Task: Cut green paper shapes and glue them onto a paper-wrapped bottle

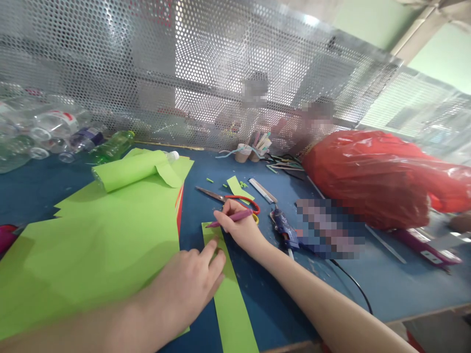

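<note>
My right hand is closed around a purple pen, its tip at the far end of a long light-green paper strip. Fingers apart, my left hand is open and presses on the same strip just nearer to me. Beyond my right hand lie scissors with red and yellow handles, partly hidden by it. A small green paper piece lies under the scissors' handle. To the left spread large green paper sheets, with a bottle wrapped in green paper on top.
A blue glue gun with a black cord lies right of my hand. Clear plastic bottles crowd the back left. Cups of pens stand by the perforated screen. A big red plastic bag fills the right.
</note>
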Available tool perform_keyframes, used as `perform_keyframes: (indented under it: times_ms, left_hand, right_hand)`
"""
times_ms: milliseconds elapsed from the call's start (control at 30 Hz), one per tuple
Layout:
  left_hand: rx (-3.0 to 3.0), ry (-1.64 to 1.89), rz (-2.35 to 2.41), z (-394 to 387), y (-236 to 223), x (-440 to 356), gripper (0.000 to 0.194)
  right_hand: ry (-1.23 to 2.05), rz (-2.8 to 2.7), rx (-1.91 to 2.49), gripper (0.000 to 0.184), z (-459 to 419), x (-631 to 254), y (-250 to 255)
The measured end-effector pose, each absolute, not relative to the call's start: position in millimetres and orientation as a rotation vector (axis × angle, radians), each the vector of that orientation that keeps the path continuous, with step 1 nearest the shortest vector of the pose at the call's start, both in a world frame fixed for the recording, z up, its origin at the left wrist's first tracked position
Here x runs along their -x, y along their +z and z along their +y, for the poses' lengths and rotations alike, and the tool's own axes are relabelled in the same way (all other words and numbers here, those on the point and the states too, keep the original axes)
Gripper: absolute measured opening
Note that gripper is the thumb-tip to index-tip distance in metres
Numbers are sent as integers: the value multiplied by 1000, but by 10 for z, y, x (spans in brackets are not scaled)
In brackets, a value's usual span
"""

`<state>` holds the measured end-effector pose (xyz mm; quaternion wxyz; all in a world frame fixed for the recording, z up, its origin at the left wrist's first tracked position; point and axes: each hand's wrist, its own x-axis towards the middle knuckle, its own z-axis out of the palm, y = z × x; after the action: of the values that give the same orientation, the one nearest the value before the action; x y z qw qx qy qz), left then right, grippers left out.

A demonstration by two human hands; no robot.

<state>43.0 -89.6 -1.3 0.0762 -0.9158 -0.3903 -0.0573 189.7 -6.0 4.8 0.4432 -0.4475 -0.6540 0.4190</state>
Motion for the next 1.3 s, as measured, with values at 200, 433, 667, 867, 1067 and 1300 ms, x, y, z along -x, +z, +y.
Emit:
perform_keyframes:
  times_ms: [200,433,667,867,1067,1300]
  left_hand:
    - [2732,-172,-1211,-898,-20,-437,33]
    - [2748,-151,-1209,-902,-6,-438,32]
    - [2710,-163,-1230,-907,-14,-440,31]
    - [2718,-134,-1197,-902,-55,-435,33]
    - [2727,-147,-1204,-892,-63,-436,32]
    - [2717,-137,-1203,-895,-65,-429,31]
  right_hand:
    - [1080,-1661,1076,28,-64,-1894,47]
    - [1096,-1678,1084,26,-74,-1892,61]
    - [1109,-1672,1076,27,-82,-1890,78]
    - [1101,-1688,1099,26,-85,-1876,88]
    - [1105,-1708,1097,25,-86,-1875,77]
    - [1090,-1727,1104,25,-98,-1862,72]
